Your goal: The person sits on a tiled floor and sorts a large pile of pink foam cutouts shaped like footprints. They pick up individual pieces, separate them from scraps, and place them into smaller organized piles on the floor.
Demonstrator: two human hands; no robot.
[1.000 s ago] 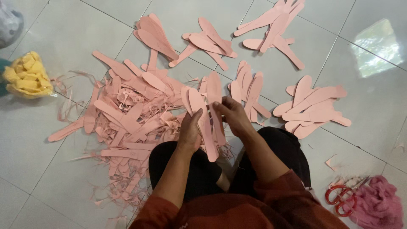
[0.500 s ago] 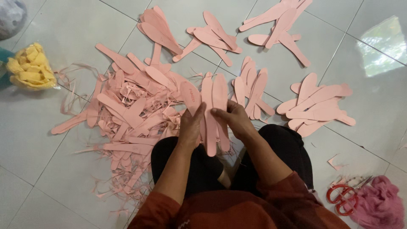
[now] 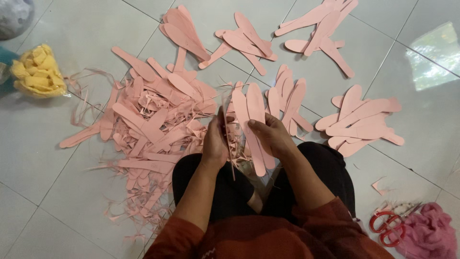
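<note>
Pink foam insoles point(image 3: 253, 125) held upright above the lap: left hand point(image 3: 214, 141) and right hand point(image 3: 272, 136) each pinching the stack (edges best squared before release). Beyond, sorted piles point(image 3: 360, 122) on the floor point(image 3: 72, 43).

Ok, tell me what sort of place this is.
Probably a home or small workshop floor used for craft cutting. The person sits on a glossy tiled floor, sorted stacks of pink sole-shaped cutouts and a scrap heap lie around, and red-handled scissors lie nearby.
</note>
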